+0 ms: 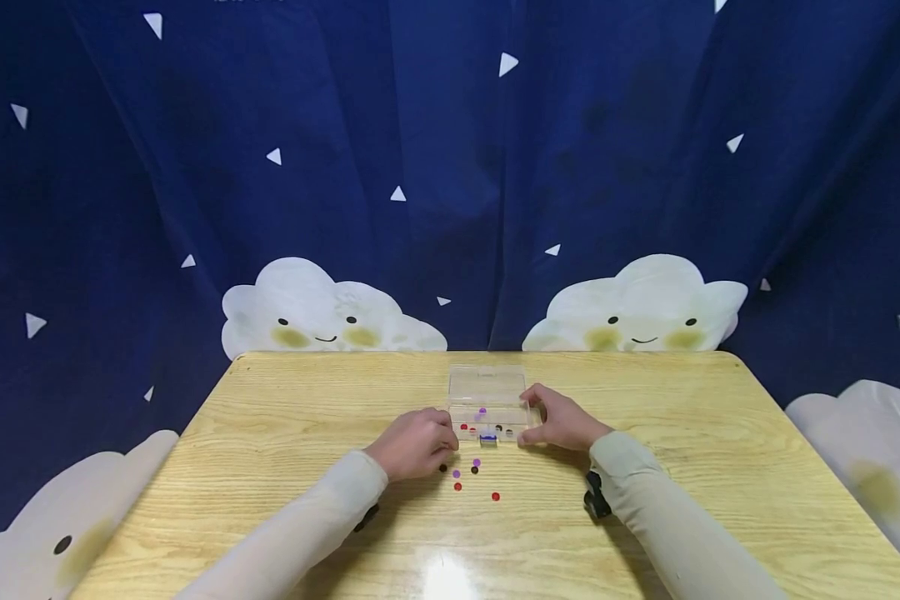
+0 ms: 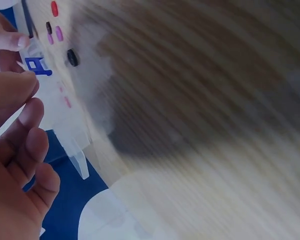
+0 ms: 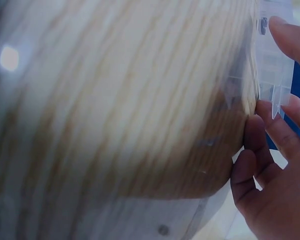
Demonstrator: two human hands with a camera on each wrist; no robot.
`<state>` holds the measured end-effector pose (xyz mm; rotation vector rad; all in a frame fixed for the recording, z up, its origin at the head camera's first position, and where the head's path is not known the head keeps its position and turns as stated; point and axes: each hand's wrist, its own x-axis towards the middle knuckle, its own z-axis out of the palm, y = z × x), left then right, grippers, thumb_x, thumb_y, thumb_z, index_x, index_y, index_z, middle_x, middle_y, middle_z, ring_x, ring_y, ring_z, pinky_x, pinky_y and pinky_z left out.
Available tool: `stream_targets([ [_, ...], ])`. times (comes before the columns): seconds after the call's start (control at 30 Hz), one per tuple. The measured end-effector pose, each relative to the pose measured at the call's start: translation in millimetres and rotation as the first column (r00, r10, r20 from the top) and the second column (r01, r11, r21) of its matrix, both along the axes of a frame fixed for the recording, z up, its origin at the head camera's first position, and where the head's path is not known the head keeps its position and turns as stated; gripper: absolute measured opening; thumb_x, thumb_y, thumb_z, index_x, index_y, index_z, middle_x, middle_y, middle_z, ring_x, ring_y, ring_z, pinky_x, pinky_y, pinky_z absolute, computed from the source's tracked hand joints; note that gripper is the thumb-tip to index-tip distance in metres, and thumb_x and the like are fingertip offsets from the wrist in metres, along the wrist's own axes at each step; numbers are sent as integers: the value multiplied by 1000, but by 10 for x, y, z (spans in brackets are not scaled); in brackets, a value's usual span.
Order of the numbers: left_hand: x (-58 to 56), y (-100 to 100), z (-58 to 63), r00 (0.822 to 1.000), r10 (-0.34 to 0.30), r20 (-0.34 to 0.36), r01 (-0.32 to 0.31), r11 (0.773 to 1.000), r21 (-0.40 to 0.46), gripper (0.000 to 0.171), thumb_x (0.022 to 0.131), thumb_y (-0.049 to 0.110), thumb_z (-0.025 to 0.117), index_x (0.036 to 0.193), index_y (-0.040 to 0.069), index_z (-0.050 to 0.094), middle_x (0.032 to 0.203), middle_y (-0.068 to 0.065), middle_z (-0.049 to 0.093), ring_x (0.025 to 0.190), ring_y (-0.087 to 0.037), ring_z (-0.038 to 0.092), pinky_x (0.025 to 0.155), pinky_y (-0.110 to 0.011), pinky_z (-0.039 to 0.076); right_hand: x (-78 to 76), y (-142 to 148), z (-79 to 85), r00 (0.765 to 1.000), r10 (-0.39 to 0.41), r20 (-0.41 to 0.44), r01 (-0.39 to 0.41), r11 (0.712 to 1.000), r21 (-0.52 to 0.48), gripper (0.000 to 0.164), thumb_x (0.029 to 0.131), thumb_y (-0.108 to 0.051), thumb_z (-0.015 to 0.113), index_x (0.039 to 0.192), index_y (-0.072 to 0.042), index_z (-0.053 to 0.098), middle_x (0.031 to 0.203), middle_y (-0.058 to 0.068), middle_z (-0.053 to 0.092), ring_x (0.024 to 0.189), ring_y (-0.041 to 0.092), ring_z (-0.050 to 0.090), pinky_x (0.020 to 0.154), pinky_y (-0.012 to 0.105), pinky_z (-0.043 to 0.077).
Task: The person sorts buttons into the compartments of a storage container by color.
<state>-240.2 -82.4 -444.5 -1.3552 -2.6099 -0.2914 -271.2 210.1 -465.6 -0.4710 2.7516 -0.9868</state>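
A clear plastic box (image 1: pixel 461 414) with a blue latch (image 1: pixel 487 438) stands with its lid (image 1: pixel 487 383) raised toward the curtain. Small red, purple and black discs lie inside. My right hand (image 1: pixel 562 421) grips the box's right end, thumb on the near side and fingers beyond, as the right wrist view also shows. At the box's left front corner is my left hand (image 1: pixel 417 443), thumb and forefinger brought together and the other fingers curled. Whether something small is between those fingertips I cannot tell. In the left wrist view they overlap the blue latch (image 2: pixel 37 66).
Several loose discs lie on the wooden table (image 1: pixel 307 417) before the box, among them a red disc (image 1: pixel 496 497), a purple disc (image 1: pixel 457 474) and a black disc (image 1: pixel 475 470). A dark blue curtain (image 1: pixel 450 167) with white clouds hangs behind the table's far edge.
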Motion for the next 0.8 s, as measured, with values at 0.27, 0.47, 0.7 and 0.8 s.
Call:
stream_targets([
  [0.27, 5, -98, -79, 998, 10, 66, -8, 1000, -19, 7, 87, 17, 73, 85, 21, 79, 85, 10, 67, 77, -2, 60, 73, -18, 53, -14, 8, -17, 1000, 5, -2, -5, 1000, 3, 65, 73, -27, 87, 125, -5, 54, 117, 14, 61, 100, 25, 56, 93, 42, 45],
  [0.47, 1, -113, -128, 997, 11, 82, -9, 1000, -22, 9, 87, 16, 73, 87, 21, 79, 87, 10, 68, 80, -3, 61, 74, -18, 53, -27, 15, -39, 1000, 6, 0, -6, 1000, 7, 66, 73, -29, 87, 125, -6, 53, 118, 14, 61, 99, 24, 56, 92, 41, 45],
  [0.7, 8, -127, -162, 992, 18, 128, -14, 999, -32, 14, 84, 12, 69, 87, 21, 79, 87, 8, 69, 81, -5, 61, 73, -19, 53, -34, 14, -43, 1000, 4, 3, -4, 1000, 2, 66, 73, -28, 87, 125, -6, 53, 119, 15, 61, 104, 26, 57, 96, 44, 46],
  [0.8, 8, -136, -172, 989, 24, 145, -20, 999, -31, 14, 84, 11, 69, 87, 21, 79, 87, 8, 69, 81, -4, 61, 72, -19, 53, -35, 3, -39, 1000, 9, 4, -9, 1000, 1, 66, 73, -28, 87, 125, -5, 53, 119, 16, 61, 105, 28, 57, 96, 45, 46],
])
